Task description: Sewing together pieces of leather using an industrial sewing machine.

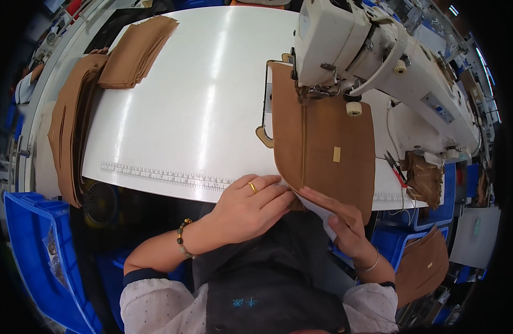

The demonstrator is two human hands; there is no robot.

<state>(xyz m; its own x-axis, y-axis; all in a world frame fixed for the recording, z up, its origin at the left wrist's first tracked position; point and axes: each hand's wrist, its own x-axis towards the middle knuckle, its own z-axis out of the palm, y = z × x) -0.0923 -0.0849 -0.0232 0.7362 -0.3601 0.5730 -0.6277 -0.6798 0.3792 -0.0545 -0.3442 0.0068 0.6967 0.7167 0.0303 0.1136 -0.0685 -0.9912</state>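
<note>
A brown panel (337,128) with a narrow slot strip and a small pale tab lies under the head of a white sewing machine (329,44), its near part reaching past the white table's front edge. My left hand (259,206) has its fingers bent and pressed together on the panel's near left edge, where a white layer shows beneath. My right hand (343,222) grips that edge just right of it, fingers long along the brown surface and thumb below. What lies under my left fingers is partly hidden.
Brown stacks (134,53) and folded pieces (70,133) lie at the table's left (184,111). Red-handled scissors (398,175) and scraps (423,181) sit right. Blue bins (45,250) stand both sides, brown pieces (420,264) lower right. A co-worker's arm (34,75) shows far left.
</note>
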